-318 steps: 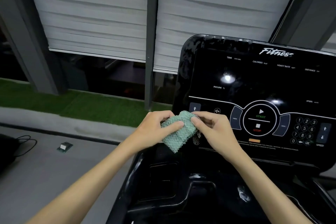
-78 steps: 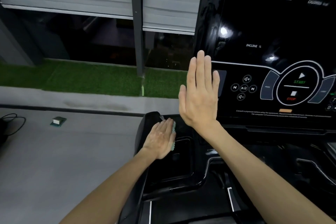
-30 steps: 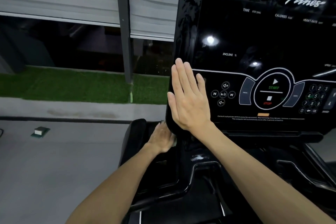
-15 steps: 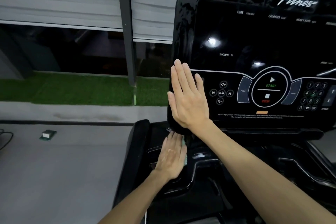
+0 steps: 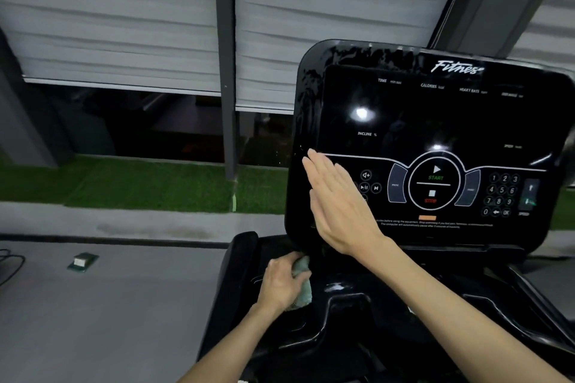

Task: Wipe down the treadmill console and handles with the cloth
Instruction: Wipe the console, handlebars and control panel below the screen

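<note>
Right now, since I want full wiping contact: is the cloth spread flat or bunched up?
Bunched. The left hand grips the cloth in a wad below the console; only its green edge shows.

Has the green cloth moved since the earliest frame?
Yes. The cloth has dropped: it was in front of the lower left of the console, now it sits on the black tray below that corner, gripped by the left hand.

A: How is the left hand [image 5: 283, 284] posed?
B: Held low, fingers curled; a cloth [image 5: 304, 289] is gripped. Forearm is extended forward.
A: And the right hand [image 5: 339, 205]?
B: Raised higher, held flat, fingers straight and together, pointed up-left. Forearm is angled in from lower right.
</note>
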### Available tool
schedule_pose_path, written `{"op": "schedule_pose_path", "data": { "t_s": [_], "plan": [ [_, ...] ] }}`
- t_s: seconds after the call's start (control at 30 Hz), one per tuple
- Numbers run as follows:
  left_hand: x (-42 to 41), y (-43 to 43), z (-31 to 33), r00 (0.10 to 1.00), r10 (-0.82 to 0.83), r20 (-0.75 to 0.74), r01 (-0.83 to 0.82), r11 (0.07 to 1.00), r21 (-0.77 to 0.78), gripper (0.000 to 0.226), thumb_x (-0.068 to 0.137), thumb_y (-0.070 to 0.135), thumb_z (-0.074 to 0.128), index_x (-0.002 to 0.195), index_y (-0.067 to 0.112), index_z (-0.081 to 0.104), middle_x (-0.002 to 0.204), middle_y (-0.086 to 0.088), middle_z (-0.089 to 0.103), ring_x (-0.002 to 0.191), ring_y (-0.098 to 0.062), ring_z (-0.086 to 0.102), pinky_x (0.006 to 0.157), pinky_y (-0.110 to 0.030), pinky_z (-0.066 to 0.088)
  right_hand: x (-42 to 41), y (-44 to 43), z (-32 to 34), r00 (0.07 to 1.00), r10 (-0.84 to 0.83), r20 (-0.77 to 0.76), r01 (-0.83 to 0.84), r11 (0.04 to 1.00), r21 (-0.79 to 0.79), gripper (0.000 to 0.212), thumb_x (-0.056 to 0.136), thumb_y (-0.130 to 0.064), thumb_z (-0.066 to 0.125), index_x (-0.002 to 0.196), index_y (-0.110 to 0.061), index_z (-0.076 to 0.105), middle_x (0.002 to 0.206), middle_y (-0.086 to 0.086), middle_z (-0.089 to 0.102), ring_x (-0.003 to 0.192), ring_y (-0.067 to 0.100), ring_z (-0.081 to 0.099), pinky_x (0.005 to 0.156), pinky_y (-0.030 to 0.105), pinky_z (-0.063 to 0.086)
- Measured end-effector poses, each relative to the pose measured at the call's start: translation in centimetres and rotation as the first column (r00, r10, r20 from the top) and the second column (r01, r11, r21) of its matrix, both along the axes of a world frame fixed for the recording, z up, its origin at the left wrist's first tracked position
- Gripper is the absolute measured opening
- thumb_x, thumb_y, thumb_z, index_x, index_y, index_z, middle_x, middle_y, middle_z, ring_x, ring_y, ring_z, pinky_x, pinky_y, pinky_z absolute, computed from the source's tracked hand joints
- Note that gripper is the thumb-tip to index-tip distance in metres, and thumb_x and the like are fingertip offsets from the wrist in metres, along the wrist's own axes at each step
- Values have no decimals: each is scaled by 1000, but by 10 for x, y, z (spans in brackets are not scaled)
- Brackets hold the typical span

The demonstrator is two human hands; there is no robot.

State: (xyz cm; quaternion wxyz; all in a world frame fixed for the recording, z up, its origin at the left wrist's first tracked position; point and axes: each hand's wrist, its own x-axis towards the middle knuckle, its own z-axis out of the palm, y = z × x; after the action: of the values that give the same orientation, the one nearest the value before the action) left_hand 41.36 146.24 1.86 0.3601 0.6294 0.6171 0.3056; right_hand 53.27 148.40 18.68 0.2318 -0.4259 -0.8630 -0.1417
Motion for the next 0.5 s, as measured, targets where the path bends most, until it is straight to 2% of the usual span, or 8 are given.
{"op": "schedule_pose_path", "data": {
  "t_s": [0.07,0.13,0.2,0.27,0.3,0.4,0.5],
  "plan": [
    [-14,4,4,1000,19,-2,-19,998,-60,49,78,39,79,121,20,66,108,3,71,99,-8,65,85,-18,50,16,-16,1,994,60,-88,-67,995,-78,47,90,-16,35,133,-3,51,125,14,62,114,29,59,98,41,46],
    [-28,7,10,998,58,-7,-58,993,-102,51,72,48,82,114,23,67,104,2,69,95,-9,64,79,-20,49,28,-32,-3,994,64,-85,-82,971,-223,45,88,-26,32,118,-13,62,99,6,71,89,28,67,77,43,54],
    [-38,8,17,995,96,22,-92,986,-140,47,70,51,83,105,25,67,101,1,68,93,-8,63,75,-20,49,32,-42,-15,999,43,-32,-52,924,-379,41,87,-31,33,111,-23,65,89,-1,72,82,22,68,74,38,54],
    [-42,6,25,993,110,35,-102,981,-166,42,71,50,82,99,23,66,102,1,68,92,-5,62,74,-19,49,32,-46,-33,999,17,-31,-31,837,-547,32,88,-28,41,109,-25,65,79,-4,68,77,20,65,74,35,53],
    [-43,4,29,993,116,38,-108,979,-174,41,72,51,81,98,23,66,101,2,68,91,-5,63,74,-19,50,31,-46,-43,999,5,-37,-27,780,-625,31,88,-27,45,112,-26,63,80,-5,67,79,20,65,76,35,53],
    [-41,-3,40,990,128,64,-113,972,-206,42,76,57,75,97,22,68,95,2,71,87,-6,65,71,-19,50,24,-44,-65,999,-35,-34,-5,612,-791,49,85,-32,59,132,-28,45,113,-2,63,100,20,62,87,36,52],
    [-40,-12,45,992,97,86,-75,969,-235,40,83,58,68,89,19,75,93,3,74,87,-6,66,75,-20,49,16,-40,-81,990,-44,-131,-88,525,-846,78,78,-28,73,144,-24,30,128,-1,54,106,14,58,89,24,48]
  ]
}}
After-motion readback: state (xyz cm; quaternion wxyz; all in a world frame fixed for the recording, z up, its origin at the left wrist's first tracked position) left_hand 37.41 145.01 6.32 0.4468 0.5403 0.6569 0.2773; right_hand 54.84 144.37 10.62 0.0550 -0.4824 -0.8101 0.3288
